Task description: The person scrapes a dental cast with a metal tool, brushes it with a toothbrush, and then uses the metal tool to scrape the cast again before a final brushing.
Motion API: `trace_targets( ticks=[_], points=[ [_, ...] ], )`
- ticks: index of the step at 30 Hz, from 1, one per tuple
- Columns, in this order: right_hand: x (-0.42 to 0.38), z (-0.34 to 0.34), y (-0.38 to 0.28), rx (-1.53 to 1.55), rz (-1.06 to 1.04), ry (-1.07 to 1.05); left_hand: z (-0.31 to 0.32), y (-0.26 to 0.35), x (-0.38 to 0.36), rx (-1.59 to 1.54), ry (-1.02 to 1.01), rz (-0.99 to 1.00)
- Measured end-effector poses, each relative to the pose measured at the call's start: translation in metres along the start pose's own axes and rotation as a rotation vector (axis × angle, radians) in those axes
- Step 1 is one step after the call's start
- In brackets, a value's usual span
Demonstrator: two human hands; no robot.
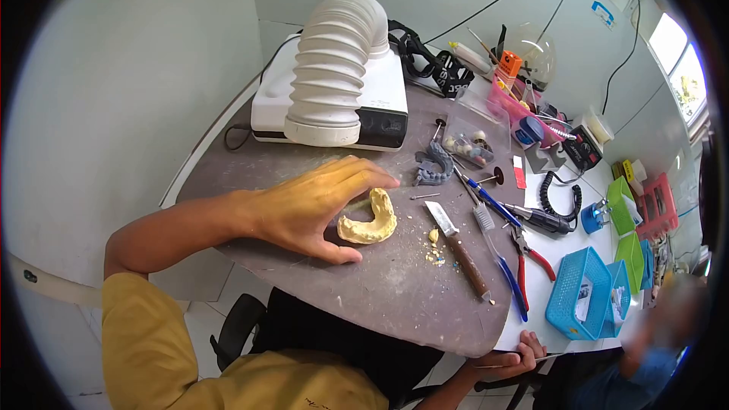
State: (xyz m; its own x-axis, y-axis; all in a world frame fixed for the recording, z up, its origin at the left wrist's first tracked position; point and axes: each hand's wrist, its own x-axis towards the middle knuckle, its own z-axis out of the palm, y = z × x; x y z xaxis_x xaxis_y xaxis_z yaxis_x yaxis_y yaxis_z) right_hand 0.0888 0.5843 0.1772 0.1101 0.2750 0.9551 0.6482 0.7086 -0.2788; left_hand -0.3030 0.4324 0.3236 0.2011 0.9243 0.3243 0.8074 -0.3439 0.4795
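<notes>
A cream-yellow, horseshoe-shaped dental cast [370, 222] lies on the grey-brown tabletop [304, 258]. My left hand [323, 205] rests beside it, palm toward the cast, thumb and fingers spread apart on either side. Below the table's front right edge, my right hand [516, 358] is closed around something thin that I cannot make out. To the right of the cast are a wooden-handled knife [465, 258] and cream crumbs [433, 249]. A grey dental model [434, 165] lies farther back.
A white machine [272, 99] with a ribbed hose [328, 68] stands at the back. On the right are red-handled pliers [522, 266], a brush [501, 254], a handpiece [539, 218] and blue baskets [581, 296]. Another person [645, 364], partly blurred, is at the lower right.
</notes>
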Motion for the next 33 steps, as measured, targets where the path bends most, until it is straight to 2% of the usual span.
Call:
trace_targets(
  ticks=[7,9,11,12,14,16,18,19,21,24,27,29,30,31,33],
  points=[
    [0.003,0.002,-0.008,0.045,0.217,0.061,0.000,-0.003,0.001,-0.054,-0.013,-0.061],
    [0.004,-0.001,-0.011,0.129,0.346,0.070,0.000,-0.003,0.000,-0.061,0.004,-0.047],
    [0.019,-0.007,-0.016,0.319,0.418,0.129,-0.001,-0.004,0.000,-0.075,0.010,-0.071],
    [0.034,-0.004,-0.034,0.347,0.505,0.266,-0.001,-0.005,-0.001,-0.083,0.022,-0.074],
    [0.059,-0.009,-0.036,0.399,0.352,0.280,-0.001,-0.007,0.000,-0.180,0.095,-0.027],
    [0.092,0.003,-0.063,0.414,0.312,0.278,-0.003,-0.007,0.001,-0.208,0.080,-0.061],
    [0.121,0.018,-0.084,1.260,0.101,-0.104,-0.003,-0.008,0.002,-0.271,0.056,-0.132],
    [0.132,0.020,-0.092,1.255,0.101,-0.122,-0.003,-0.007,0.003,-0.287,0.060,-0.137],
    [0.154,0.034,-0.107,0.780,-0.024,-0.596,-0.009,-0.004,0.005,-0.380,-0.029,-0.260],
    [0.181,0.081,-0.139,0.831,-0.160,-0.805,-0.007,-0.001,0.013,-0.380,-0.011,-0.233],
    [0.172,0.106,-0.166,0.997,0.194,-0.995,0.007,-0.008,0.017,-0.454,0.054,-0.171],
    [0.163,0.113,-0.168,1.052,0.234,-1.132,0.004,-0.012,0.014,-0.427,0.023,-0.179],
    [0.159,0.119,-0.166,1.073,0.124,-1.159,0.003,-0.014,0.012,-0.327,0.044,-0.109],
    [0.152,0.119,-0.163,1.073,0.125,-1.171,0.005,-0.016,0.010,-0.229,0.063,-0.044],
    [0.134,0.112,-0.156,1.091,0.105,-1.190,0.006,-0.019,0.009,-0.264,0.094,-0.042]
  ],
)
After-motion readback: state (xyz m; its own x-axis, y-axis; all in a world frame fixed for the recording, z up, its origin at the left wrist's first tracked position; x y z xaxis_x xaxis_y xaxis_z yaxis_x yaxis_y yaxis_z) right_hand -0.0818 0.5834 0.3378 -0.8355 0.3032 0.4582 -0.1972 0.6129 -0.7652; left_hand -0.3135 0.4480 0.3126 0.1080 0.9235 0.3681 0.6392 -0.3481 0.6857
